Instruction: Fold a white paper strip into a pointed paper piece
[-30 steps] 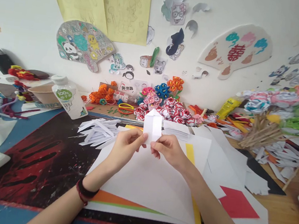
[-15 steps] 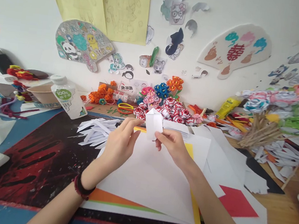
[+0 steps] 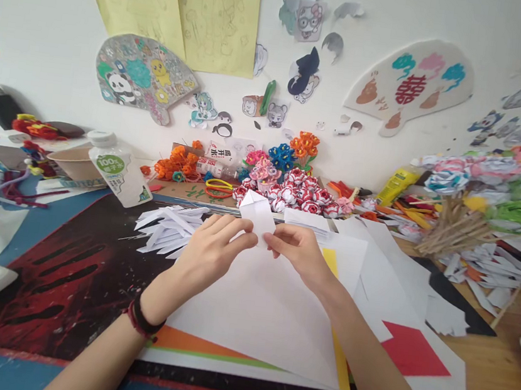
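Note:
A small folded piece of white paper (image 3: pixel 260 215) with a pointed top is held upright between my two hands. My left hand (image 3: pixel 219 244) pinches its lower left edge with thumb and fingers. My right hand (image 3: pixel 298 250) grips the lower right corner, thumb in front and fingers curled behind. Under both hands lies a large white sheet (image 3: pixel 265 309) on top of yellow and orange sheets. Left of my left hand is a pile of cut white paper strips (image 3: pixel 168 228).
Red-and-white paper flowers (image 3: pixel 293 193) stand behind my hands. A white bottle (image 3: pixel 119 168) is at the left, a yellow bottle (image 3: pixel 398 185) at the right. A red paper piece (image 3: pixel 415 351) lies near my right forearm. Wooden sticks (image 3: pixel 453 228) are bundled further right.
My left hand has moved right and closed its fingers on the paper's left edge. The folded paper has shifted slightly left and now leans left; the right hand keeps its grip.

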Demonstrator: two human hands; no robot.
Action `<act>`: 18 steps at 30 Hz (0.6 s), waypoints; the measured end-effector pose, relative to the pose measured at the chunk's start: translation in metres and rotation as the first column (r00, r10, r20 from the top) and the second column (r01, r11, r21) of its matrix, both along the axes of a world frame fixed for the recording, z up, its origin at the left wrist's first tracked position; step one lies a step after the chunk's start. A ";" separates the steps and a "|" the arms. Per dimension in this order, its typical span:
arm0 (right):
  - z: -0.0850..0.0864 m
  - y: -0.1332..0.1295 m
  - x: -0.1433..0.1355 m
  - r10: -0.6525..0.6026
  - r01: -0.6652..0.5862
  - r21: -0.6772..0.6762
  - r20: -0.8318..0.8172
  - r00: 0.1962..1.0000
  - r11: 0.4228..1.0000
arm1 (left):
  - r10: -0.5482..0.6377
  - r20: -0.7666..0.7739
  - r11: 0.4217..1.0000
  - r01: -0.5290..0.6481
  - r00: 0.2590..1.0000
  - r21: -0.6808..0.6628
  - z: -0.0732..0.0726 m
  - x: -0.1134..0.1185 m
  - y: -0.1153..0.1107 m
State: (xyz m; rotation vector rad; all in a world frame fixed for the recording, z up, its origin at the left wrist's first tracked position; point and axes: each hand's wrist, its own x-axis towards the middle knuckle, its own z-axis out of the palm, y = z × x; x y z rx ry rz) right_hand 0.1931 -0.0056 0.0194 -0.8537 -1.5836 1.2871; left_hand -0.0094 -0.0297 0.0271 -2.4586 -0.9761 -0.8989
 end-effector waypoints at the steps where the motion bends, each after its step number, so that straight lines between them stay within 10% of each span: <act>1: -0.001 0.000 -0.001 -0.002 0.002 -0.008 -0.021 1.000 1.000 | 0.028 0.035 1.000 -0.028 0.999 0.009 0.000 0.002 -0.001; 8: -0.004 -0.002 -0.004 -0.053 0.051 -0.036 -0.073 0.996 0.998 | 0.155 0.283 0.986 -0.132 0.946 -0.099 0.004 0.015 -0.008; 18: -0.004 -0.006 -0.010 -0.084 0.077 -0.051 -0.134 0.987 0.996 | 0.212 0.606 0.937 0.016 0.767 -0.348 0.001 0.020 -0.005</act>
